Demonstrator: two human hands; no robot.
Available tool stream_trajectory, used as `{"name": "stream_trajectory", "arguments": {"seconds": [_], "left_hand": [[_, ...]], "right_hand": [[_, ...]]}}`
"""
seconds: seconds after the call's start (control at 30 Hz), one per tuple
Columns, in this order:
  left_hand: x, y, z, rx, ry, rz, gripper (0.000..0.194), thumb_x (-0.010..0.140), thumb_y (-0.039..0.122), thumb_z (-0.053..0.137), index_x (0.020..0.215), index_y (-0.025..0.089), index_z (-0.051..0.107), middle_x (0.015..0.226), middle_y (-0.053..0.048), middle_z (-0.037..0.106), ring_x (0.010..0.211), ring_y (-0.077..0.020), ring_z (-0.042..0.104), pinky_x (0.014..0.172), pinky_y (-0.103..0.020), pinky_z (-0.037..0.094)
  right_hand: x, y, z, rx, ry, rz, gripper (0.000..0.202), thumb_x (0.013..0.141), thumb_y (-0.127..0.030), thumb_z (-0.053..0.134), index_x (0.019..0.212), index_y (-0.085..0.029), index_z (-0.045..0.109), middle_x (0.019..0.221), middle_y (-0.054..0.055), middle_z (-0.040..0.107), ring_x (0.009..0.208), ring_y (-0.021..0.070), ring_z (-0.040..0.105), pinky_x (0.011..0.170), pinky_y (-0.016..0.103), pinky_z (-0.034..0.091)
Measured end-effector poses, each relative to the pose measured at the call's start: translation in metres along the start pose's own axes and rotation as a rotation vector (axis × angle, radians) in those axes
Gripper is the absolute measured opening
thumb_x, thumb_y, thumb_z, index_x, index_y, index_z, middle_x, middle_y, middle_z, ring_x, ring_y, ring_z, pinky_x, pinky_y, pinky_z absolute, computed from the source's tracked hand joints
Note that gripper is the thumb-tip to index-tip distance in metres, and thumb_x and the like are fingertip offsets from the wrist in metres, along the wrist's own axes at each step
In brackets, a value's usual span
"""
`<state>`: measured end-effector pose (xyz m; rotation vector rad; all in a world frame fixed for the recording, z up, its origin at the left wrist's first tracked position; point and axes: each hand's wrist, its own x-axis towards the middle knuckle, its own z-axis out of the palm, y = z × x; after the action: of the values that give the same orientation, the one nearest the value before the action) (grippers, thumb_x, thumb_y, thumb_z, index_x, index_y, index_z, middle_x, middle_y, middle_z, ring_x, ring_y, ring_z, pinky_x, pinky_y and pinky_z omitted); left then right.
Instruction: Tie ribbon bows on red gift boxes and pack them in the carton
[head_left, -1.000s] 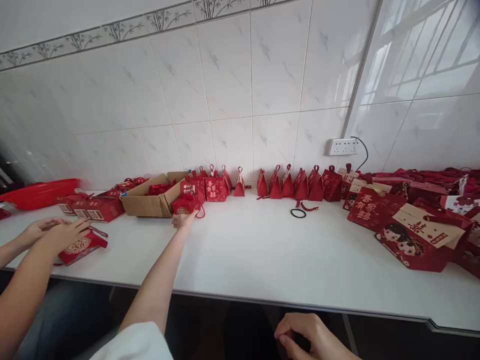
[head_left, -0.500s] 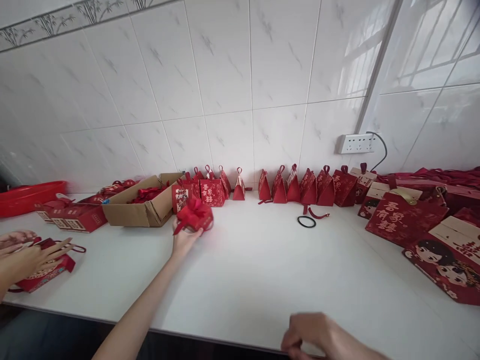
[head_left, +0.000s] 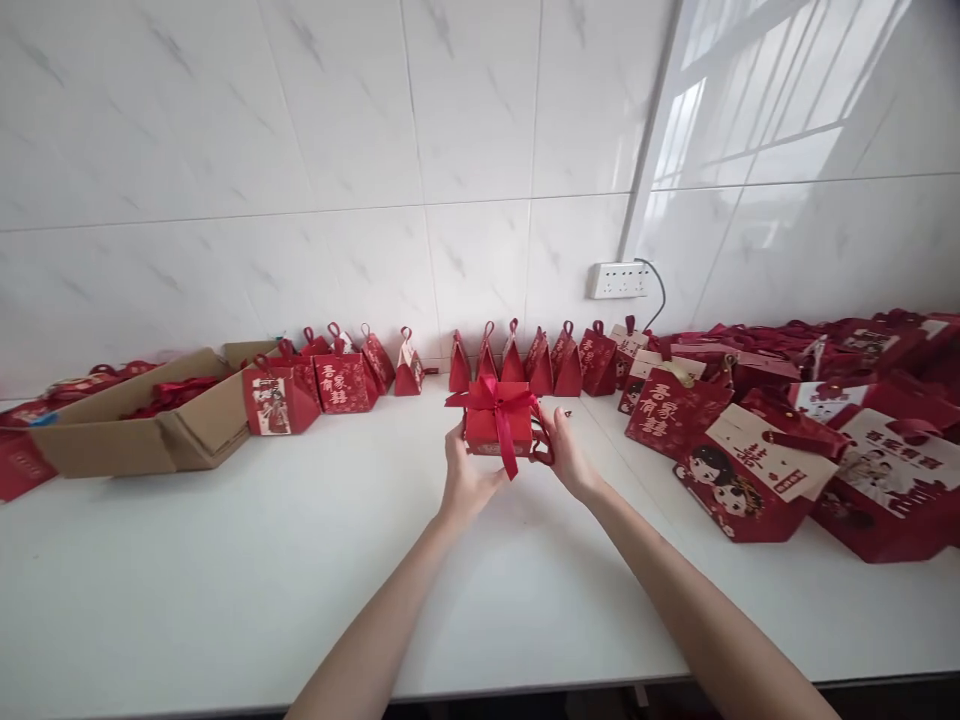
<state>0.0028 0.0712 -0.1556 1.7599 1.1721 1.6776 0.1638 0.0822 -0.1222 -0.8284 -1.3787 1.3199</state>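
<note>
A small red box (head_left: 486, 430) with a ribbon bow on top is held above the white table, near the middle of the view. My left hand (head_left: 466, 480) grips its left side and underside. At its right side is my right hand (head_left: 568, 455), fingers curled round a dark red loop (head_left: 543, 446) beside the box. The fingertips of both hands are partly hidden behind the box. Behind it, a row of small red boxes (head_left: 598, 362) with loop handles stands along the wall.
An open cardboard box (head_left: 135, 445) holding red ribbon stands at the left, beside red gift boxes (head_left: 346, 383). Larger red gift boxes (head_left: 757, 480) crowd the right side. A power strip (head_left: 619, 281) is on the tiled wall. The table's front edge (head_left: 540, 688) runs below my forearms.
The view has turned right. My left hand has brought the bowed box to the right, and my right hand has come up from the front edge to it. The other person's hands have left the view.
</note>
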Motion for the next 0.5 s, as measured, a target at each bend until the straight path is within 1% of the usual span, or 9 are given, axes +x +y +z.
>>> {"name": "stream_trajectory", "arguments": {"seconds": [0.03,0.1,0.17,0.23,0.3,0.37,0.43,0.5], "left_hand": [[-0.001,-0.003,-0.004,-0.03,-0.058,-0.012,0.075,0.06,0.034,0.076,0.119,0.024,0.032,0.116,-0.011,0.044,0.106,-0.0247,0.053,0.086,-0.042,0.05],[-0.002,-0.007,-0.015,-0.1,-0.169,-0.054,0.068,0.062,0.032,0.073,0.117,0.025,0.033,0.112,-0.008,0.048,0.095,-0.0208,0.058,0.078,-0.038,0.054],[-0.002,-0.01,-0.025,-0.159,-0.22,-0.106,0.066,0.062,0.031,0.074,0.114,0.026,0.032,0.108,-0.006,0.051,0.087,-0.0188,0.061,0.072,-0.036,0.056],[-0.002,-0.011,-0.028,-0.208,-0.218,-0.119,0.07,0.059,0.034,0.076,0.112,0.028,0.03,0.112,-0.007,0.05,0.09,-0.0204,0.062,0.069,-0.036,0.057],[-0.003,-0.011,-0.025,-0.221,-0.19,-0.088,0.076,0.057,0.038,0.077,0.113,0.029,0.026,0.119,-0.009,0.047,0.094,-0.0221,0.062,0.07,-0.037,0.057],[-0.004,-0.011,-0.02,-0.2,-0.171,-0.051,0.085,0.054,0.041,0.078,0.117,0.029,0.022,0.121,-0.011,0.047,0.094,-0.0226,0.062,0.074,-0.039,0.056],[-0.006,-0.011,-0.016,-0.106,-0.141,-0.018,0.092,0.052,0.041,0.081,0.123,0.029,0.022,0.121,-0.011,0.048,0.096,-0.0237,0.061,0.08,-0.042,0.054],[-0.008,-0.01,-0.013,0.027,-0.086,0.039,0.092,0.05,0.039,0.082,0.124,0.029,0.029,0.12,-0.011,0.049,0.102,-0.027,0.058,0.086,-0.045,0.05]], "right_hand": [[0.0,0.0,-0.008,0.01,-0.006,0.024,0.069,0.083,-0.072,0.017,0.134,-0.032,0.044,0.111,0.004,0.061,0.089,0.0188,0.058,0.054,0.024,0.043],[0.0,0.001,-0.017,0.051,-0.045,0.052,0.073,0.082,-0.073,0.02,0.129,-0.027,0.052,0.093,0.005,0.065,0.077,0.0181,0.057,0.051,0.024,0.038],[0.0,0.003,-0.02,0.058,-0.086,0.053,0.069,0.082,-0.071,0.026,0.124,-0.024,0.056,0.086,0.004,0.066,0.072,0.0176,0.056,0.053,0.025,0.038],[-0.001,0.006,-0.016,0.076,-0.12,0.024,0.062,0.082,-0.068,0.035,0.12,-0.024,0.058,0.088,0.004,0.067,0.075,0.0183,0.057,0.062,0.027,0.042],[-0.002,0.009,-0.011,0.115,-0.141,-0.028,0.057,0.082,-0.065,0.041,0.117,-0.024,0.06,0.092,0.004,0.067,0.08,0.0199,0.058,0.072,0.032,0.044],[-0.003,0.011,-0.007,0.145,-0.133,-0.063,0.054,0.081,-0.063,0.043,0.112,-0.023,0.062,0.089,0.004,0.067,0.08,0.0206,0.058,0.075,0.033,0.045],[-0.005,0.011,-0.005,0.153,-0.113,-0.078,0.052,0.081,-0.063,0.043,0.108,-0.023,0.063,0.086,0.004,0.066,0.08,0.0202,0.058,0.075,0.033,0.045],[-0.006,0.011,-0.004,0.164,-0.095,-0.089,0.05,0.082,-0.061,0.045,0.11,-0.023,0.062,0.089,0.004,0.065,0.082,0.0198,0.058,0.076,0.033,0.045]]}}
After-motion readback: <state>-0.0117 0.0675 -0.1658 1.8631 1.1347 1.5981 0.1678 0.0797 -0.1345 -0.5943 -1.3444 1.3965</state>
